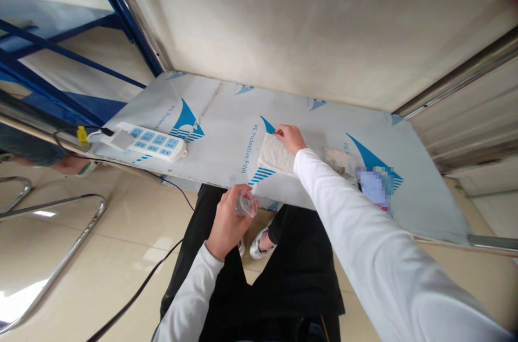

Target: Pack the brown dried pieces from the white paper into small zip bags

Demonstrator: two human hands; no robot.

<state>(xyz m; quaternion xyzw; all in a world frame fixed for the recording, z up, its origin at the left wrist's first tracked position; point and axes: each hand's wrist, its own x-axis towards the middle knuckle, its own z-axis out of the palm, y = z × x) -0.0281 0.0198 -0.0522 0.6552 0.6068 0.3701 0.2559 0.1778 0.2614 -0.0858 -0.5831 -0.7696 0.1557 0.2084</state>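
Note:
My left hand (230, 215) is wrapped round a small clear plastic cup (246, 204), held tilted just off the table's front edge, above my lap. What the cup contains, if anything, is too unclear to tell. On the table lies a folded white cloth (275, 154) with a textured surface. Over its far edge, my right hand (290, 138) is closed in a pinch. A tiny dark spot shows by its fingertips, too small to name. Right of the cloth, partly behind my right sleeve, lies a flat clear packet (339, 161).
A white power strip (156, 142) with plugs and cables lies at the table's left end. Blue-printed film covers the table (218, 153). A blurred-out item (374, 188) sits to the right. A wall stands behind, a blue metal frame (125, 13) left. Another person's leg (32, 142) shows far left.

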